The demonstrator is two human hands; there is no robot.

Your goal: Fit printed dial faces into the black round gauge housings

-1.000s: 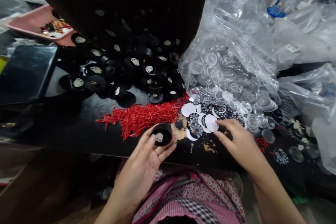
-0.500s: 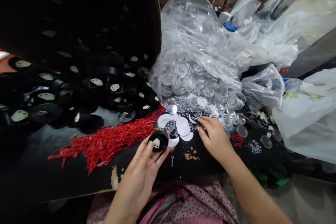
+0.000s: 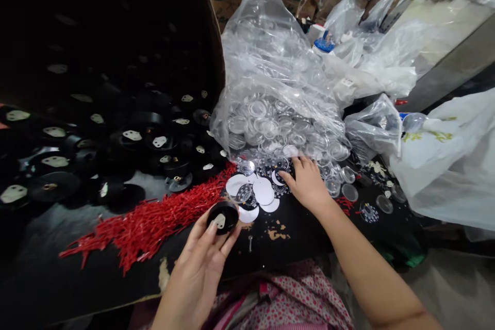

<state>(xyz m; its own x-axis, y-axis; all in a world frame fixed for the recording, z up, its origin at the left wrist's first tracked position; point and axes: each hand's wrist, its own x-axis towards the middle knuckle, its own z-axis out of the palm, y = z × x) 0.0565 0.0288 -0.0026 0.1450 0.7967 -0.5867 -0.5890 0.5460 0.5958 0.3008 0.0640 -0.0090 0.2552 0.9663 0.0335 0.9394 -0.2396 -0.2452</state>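
My left hand [image 3: 204, 252] is closed around a round black cup-shaped case [image 3: 225, 218], which is tilted so that a pale plate shows inside it. Over the pile of printed black dial discs [image 3: 276, 190] reaches my right hand [image 3: 307, 180], thumb and fingers apart. Its fingertips touch the pile by the edge of the clear bag, and I see nothing gripped between them. White paper discs [image 3: 263, 192] and a clear round cover [image 3: 240, 192] lie between my hands.
Red slender pieces [image 3: 154, 229] are heaped on the black table at left. Behind them, many black cases [image 3: 174, 165] spill from a dark container [image 3: 116, 20]. A clear bag [image 3: 278, 72] of transparent covers stands ahead; a white bag [image 3: 448, 165] sits at right.
My right hand has reached slightly farther into the disc pile, with its fingers spreading. My left hand still holds the black case, now tilted differently. The whole view has shifted a little.
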